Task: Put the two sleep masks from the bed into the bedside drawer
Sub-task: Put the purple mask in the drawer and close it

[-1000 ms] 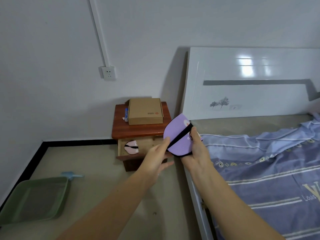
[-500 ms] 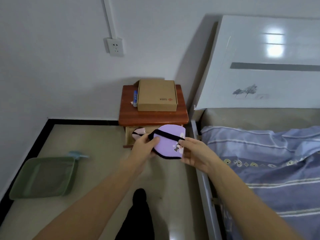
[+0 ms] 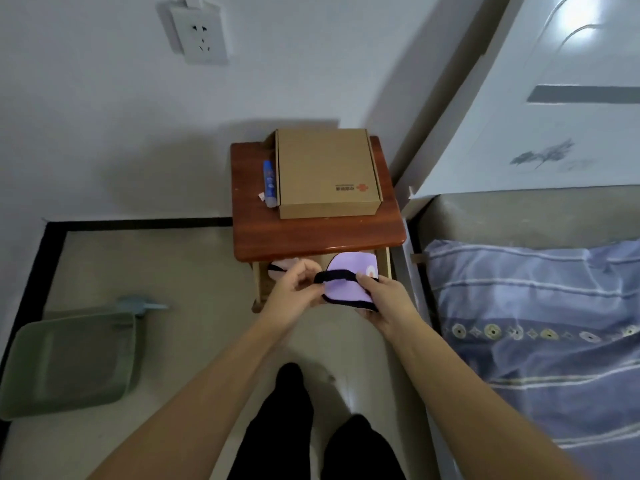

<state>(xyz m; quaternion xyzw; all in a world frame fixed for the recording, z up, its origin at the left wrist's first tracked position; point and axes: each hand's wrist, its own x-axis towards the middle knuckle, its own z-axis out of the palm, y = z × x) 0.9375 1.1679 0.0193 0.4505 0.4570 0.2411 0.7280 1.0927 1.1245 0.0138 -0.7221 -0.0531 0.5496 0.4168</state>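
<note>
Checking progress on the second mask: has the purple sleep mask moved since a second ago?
Yes. The purple sleep mask has gone from beside the headboard leftward and down, to the open drawer under the nightstand top.

Both bare forearms extend forward from the lower frame and converge toward centre. Left hand (image 3: 294, 289): fingers curled, thumb and fingertips pinched together, back of hand facing up. Right hand (image 3: 384, 299): fingers folded under, thumb on top, clamped. The 2 hands sit just beside each other at the same height. Legs in dark trousers visible below.
</note>
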